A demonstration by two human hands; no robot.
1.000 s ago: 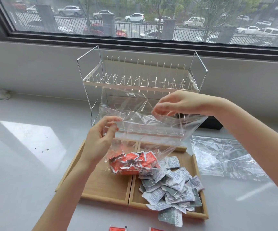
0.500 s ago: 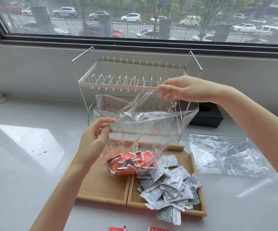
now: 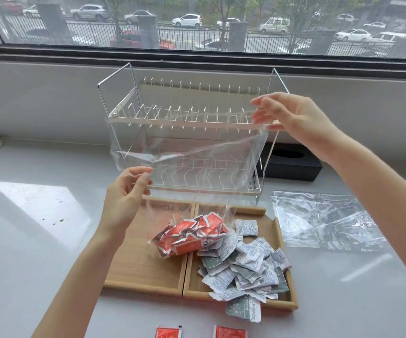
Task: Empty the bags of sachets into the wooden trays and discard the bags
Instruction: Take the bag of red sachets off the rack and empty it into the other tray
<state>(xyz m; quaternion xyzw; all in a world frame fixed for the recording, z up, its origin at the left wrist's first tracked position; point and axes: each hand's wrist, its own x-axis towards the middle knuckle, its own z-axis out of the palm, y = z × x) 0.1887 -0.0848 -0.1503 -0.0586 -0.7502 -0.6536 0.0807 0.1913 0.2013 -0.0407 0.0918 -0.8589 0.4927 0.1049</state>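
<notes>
A clear plastic bag point(image 3: 197, 152) hangs stretched between my hands over two wooden trays. My left hand point(image 3: 126, 198) pinches its near left edge, and my right hand point(image 3: 292, 118) pinches its upper right edge, higher up. Orange sachets point(image 3: 192, 236) bunch in the bag's bottom, which rests across the divide between the left tray point(image 3: 136, 272) and the right tray point(image 3: 276, 230). A heap of white and green sachets point(image 3: 246, 264) fills the right tray, and one of these sachets point(image 3: 243, 311) overhangs its front rim.
An empty clear bag point(image 3: 324, 220) lies flat on the white counter right of the trays. A metal dish rack point(image 3: 187, 118) stands behind them, with a black box point(image 3: 292, 164) at its right. Two loose orange sachets point(image 3: 168, 332) lie at the near edge of view.
My right hand has lifted the bag's upper edge higher and to the right, stretching the bag taut. The orange sachets stay bunched at its bottom on the trays.
</notes>
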